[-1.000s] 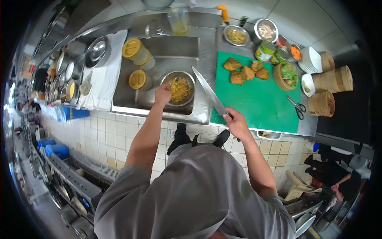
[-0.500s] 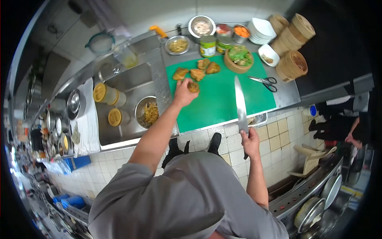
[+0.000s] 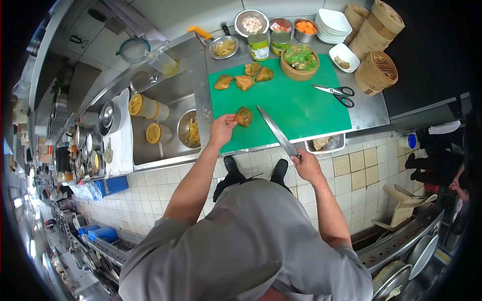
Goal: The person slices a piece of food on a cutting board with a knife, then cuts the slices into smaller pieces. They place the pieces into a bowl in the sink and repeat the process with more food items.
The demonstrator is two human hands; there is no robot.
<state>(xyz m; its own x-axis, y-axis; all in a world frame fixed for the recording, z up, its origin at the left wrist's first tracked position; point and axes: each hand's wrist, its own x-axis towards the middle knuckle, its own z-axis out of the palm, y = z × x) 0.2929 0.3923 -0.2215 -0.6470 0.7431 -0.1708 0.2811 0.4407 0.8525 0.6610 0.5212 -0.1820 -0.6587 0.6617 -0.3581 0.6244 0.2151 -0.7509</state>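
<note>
My left hand (image 3: 222, 130) grips a browned piece of meat (image 3: 244, 116) by its left edge, over the left part of the green cutting board (image 3: 296, 113). My right hand (image 3: 307, 164) is closed round the handle of a large knife (image 3: 276, 129) at the board's front edge. The blade slants up and left, its tip just right of the held piece. Several similar meat pieces (image 3: 244, 82) lie at the back left of the board. Behind the knife are a bamboo steamer with green leaves (image 3: 299, 75) and black-handled scissors (image 3: 335, 92).
Bowls, cans (image 3: 259, 47), stacked white dishes (image 3: 333, 26) and bamboo steamers (image 3: 375, 72) line the back. To the left is a sink (image 3: 173, 105) with yellow-lidded containers. A tray (image 3: 326, 144) sits below the board's front edge. Another person (image 3: 437, 160) is at the far right.
My left hand has brought the meat piece nearer the board's front, away from the others. The knife has swung left, from nearly upright in view to slanting towards that piece.
</note>
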